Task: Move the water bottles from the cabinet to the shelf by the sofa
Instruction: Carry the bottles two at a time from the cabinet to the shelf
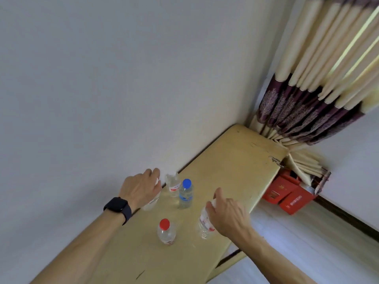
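Yellow table [235, 160] held five bottles, a hand on two.
Left hand [141, 189] curled over the wall-side bottle [150, 203]; red-capped bottle [166, 232], back bottle [173, 184] and blue-capped bottle [186, 194] stood free between; right hand [227, 214] gripped the edge bottle [204, 224] by its neck, likely to carry two per trip.

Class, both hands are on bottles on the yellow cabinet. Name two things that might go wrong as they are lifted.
1. The left hand grips the left bottle by its top, close beside the wall-side bottle and the blue-capped bottle; lifting may knock those over.
2. The right hand grips the right bottle by its top near the cabinet edge; a slip could send it to the floor.
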A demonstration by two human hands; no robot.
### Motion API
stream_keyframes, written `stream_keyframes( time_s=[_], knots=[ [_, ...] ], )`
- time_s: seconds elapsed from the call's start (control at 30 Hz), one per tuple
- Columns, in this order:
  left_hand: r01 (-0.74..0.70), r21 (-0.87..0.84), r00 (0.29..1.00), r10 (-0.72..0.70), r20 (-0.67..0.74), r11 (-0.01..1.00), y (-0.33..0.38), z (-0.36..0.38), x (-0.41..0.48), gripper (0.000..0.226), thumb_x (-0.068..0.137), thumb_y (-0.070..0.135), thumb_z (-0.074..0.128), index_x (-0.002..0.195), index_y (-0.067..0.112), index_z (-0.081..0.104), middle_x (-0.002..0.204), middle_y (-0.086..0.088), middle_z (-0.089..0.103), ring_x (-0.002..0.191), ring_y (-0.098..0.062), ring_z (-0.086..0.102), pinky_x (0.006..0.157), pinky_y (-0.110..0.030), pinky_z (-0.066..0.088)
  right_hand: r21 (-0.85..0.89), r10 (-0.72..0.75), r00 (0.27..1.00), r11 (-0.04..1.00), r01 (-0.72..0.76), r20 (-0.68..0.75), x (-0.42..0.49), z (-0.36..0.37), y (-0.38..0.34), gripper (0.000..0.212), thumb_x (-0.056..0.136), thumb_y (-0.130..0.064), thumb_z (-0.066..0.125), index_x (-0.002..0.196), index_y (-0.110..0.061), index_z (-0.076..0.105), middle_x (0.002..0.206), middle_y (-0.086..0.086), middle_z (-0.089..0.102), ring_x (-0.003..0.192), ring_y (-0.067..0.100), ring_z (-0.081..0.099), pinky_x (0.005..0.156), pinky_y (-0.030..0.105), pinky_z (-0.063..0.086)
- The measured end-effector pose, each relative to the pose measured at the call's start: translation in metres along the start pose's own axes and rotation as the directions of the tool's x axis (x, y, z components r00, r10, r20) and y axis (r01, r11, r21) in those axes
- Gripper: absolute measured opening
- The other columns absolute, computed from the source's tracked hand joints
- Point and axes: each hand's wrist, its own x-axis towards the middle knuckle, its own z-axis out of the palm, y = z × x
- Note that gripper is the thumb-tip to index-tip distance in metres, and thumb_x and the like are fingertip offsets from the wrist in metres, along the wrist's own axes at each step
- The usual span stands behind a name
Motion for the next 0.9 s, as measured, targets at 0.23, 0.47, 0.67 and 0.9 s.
stream_keyframes(
  time_s=[0.23, 0.47, 0.67, 0.9],
  knots=[
    [-0.172, 0.075, 0.979, 0.179, -0.098, 0.982, 0.090, -0.099, -0.014, 0.024, 0.100, 0.038, 0.029, 0.106, 0.019, 0.042, 0.092, 0.003, 0.057, 0.070, -0.024, 0.055, 0.055, -0.032, 0.040, 0.044, 0.119, 0.959, 0.993, -0.112, -0.256, -0.077, -0.098, 0.076, 0.021, 0.093, -0.043, 0.037, 0.095, -0.022, 0.040, 0.056, -0.001, 0.054, 0.050, 0.022, 0.048, 0.052, 0.033, 0.038],
    [-0.500, 0.133, 0.796, 0.514, -0.320, 0.856, 0.278, -0.158, -0.040, 0.023, 0.097, 0.039, 0.034, 0.087, 0.018, 0.037, 0.066, 0.005, 0.039, 0.054, -0.022, 0.042, 0.043, -0.027, 0.027, 0.123, 0.335, 0.846, 0.942, -0.312, -0.415, -0.205, -0.164, 0.189, 0.018, 0.093, -0.038, 0.039, 0.095, -0.021, 0.031, 0.061, -0.004, 0.051, 0.063, 0.032, 0.055, 0.059, 0.036, 0.037],
    [-0.772, 0.199, 0.525, 0.782, -0.335, 0.603, 0.464, -0.177, -0.080, 0.031, 0.089, 0.040, 0.036, 0.080, 0.016, 0.053, 0.053, 0.004, 0.053, 0.033, -0.018, 0.049, 0.033, -0.018, 0.017, 0.142, 0.561, 0.666, 0.806, -0.574, -0.491, -0.345, -0.197, 0.295, 0.023, 0.095, -0.043, 0.036, 0.099, -0.021, 0.036, 0.088, 0.005, 0.070, 0.087, 0.035, 0.066, 0.063, 0.036, 0.038],
    [-0.837, 0.521, 0.039, 0.969, -0.244, 0.165, 0.671, -0.217, -0.155, 0.062, 0.091, 0.029, -0.003, 0.100, 0.014, 0.056, 0.091, -0.006, 0.055, 0.066, -0.028, 0.068, 0.041, -0.025, 0.025, 0.215, 0.739, 0.352, 0.551, -0.806, -0.574, -0.511, -0.217, 0.382, 0.029, 0.096, -0.049, 0.028, 0.109, -0.028, 0.043, 0.098, -0.007, 0.055, 0.091, 0.029, 0.066, 0.064, 0.035, 0.043]
  ],
)
